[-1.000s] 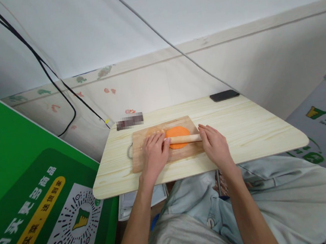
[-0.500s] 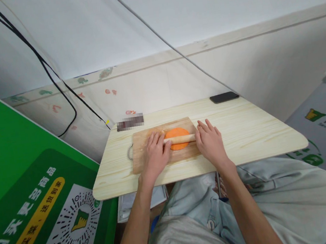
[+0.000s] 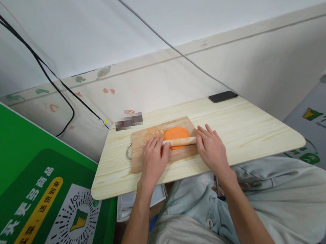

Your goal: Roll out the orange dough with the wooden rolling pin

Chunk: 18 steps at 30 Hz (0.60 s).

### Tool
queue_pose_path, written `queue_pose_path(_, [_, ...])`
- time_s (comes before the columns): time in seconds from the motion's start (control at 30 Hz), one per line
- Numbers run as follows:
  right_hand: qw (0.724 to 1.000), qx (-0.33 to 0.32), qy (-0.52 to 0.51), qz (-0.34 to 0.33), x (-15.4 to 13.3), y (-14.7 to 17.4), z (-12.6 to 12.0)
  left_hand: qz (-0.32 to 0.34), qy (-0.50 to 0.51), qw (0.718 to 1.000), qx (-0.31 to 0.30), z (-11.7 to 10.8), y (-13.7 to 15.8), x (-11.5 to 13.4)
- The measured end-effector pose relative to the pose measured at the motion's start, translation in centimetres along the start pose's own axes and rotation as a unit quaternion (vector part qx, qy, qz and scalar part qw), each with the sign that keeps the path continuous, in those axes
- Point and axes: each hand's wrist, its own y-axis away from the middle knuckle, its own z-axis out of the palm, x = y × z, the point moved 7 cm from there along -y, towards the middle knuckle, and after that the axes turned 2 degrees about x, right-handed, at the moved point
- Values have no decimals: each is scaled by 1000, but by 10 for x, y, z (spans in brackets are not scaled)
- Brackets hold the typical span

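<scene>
A wooden rolling pin [image 3: 180,141] lies across a flat orange round of dough [image 3: 176,133], over its nearer half. My left hand [image 3: 154,155] is closed on the pin's left end, thumb along it. On the right end rests my right hand [image 3: 211,145], fingers curled over the pin, which hides that tip. Under the dough is a wooden cutting board [image 3: 144,162] with a metal loop handle [image 3: 129,152] at its left. Pale floury traces [image 3: 156,133] mark the board beyond my left hand.
The board sits on a pale wood-grain table [image 3: 247,127] against the wall. A black phone [image 3: 223,96] lies at the back right, and a blurred dark object [image 3: 129,121] at the back left. A green printed panel [image 3: 39,186] stands to the left.
Both hands have drawn the rolling pin slightly toward me, from the middle of the orange dough to its nearer part. More of the dough's far side shows.
</scene>
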Motion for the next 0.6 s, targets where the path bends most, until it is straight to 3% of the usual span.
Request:
queue_pose_path(0.2, [1000, 3, 18, -6, -4, 2, -1, 9, -15, 1000, 1, -2, 11, 2])
queue_pose_path(0.47, [991, -11, 119, -53, -16, -45, 8, 16, -40, 999, -24, 17, -24, -6])
queue_pose_path(0.6, [991, -29, 117, -51, -14, -50, 11, 13, -47, 998, -30, 18, -32, -4])
